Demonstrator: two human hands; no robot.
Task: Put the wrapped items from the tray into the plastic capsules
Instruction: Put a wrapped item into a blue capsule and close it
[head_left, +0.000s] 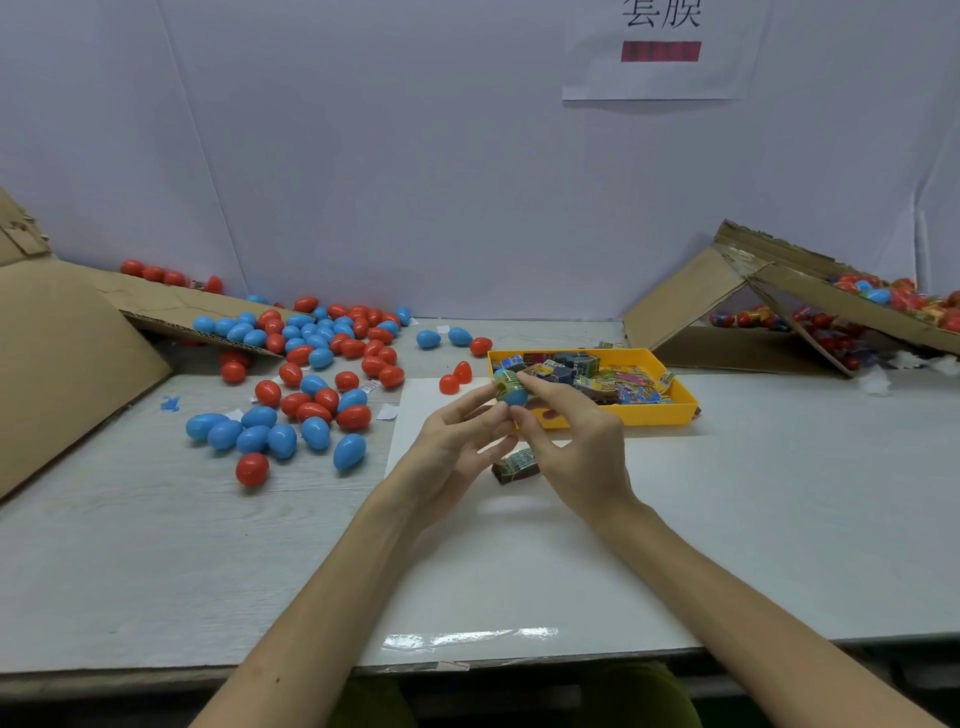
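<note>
With both hands mid-frame, left hand (457, 441) and right hand (571, 441) fingertips pinch blue capsule (511, 389) before tray (670, 382).

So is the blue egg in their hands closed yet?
Not closed: the blue capsule half shows a wrapped item sticking out its top, no other half on it.

Bright, even light from above is washing the white table (779, 493), casting only faint shadows; glare is streaking its near edge, and wide-angle distortion is bowing lines near the borders.
</note>
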